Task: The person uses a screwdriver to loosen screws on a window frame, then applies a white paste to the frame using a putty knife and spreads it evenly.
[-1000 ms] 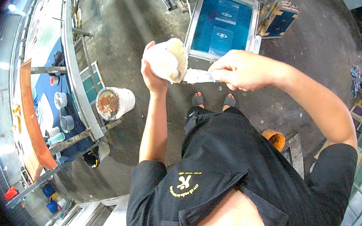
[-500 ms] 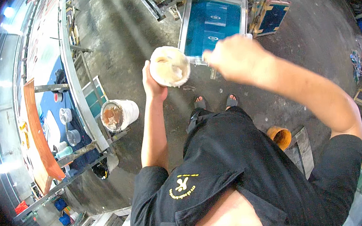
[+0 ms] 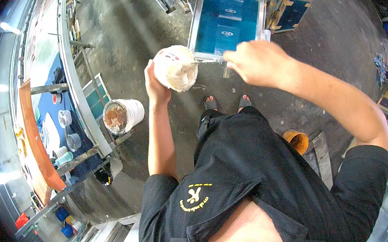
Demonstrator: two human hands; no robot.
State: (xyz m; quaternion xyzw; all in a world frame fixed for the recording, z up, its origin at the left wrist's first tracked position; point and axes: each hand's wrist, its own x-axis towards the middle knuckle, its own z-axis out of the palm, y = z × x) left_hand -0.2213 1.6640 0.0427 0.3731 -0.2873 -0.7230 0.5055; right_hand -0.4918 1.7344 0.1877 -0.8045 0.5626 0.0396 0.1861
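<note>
1. Orange-brown board (image 3: 35, 142) stands along the far left, beside a long worktop (image 3: 72, 86) with a pale rail that carries small tubs and a blue sheet.
2. Just right of the worktop, a white bucket (image 3: 122, 115) sits on the grey concrete floor (image 3: 123, 29); its inside is smeared reddish brown.
3. Next comes the person's left hand (image 3: 155, 85), raised in front of the body. Its fingers are wrapped from behind around a white tub (image 3: 176, 68), gripping it firmly and tilting its open mouth toward the camera. The tub holds a pale, creamy paste.
4. A thin tool (image 3: 206, 62), blurred and pale, reaches from the tub's right rim toward the right hand; its tip meets the tub's edge.
5. The right hand (image 3: 256, 62) is just right of the tub, at about the same height. Its fingers are curled shut around the tool's handle, though blur hides the exact grip.
6. Behind both hands, a blue printing screen (image 3: 228, 20) in a pale metal frame lies on the floor, with a smaller dark blue frame (image 3: 292, 14) to its right.
7. Below the hands, two sandalled feet (image 3: 227, 103) show above the person's black shirt (image 3: 256, 171).
8. Lower right, an orange pot (image 3: 296, 141) stands on the floor near the person's right elbow.
</note>
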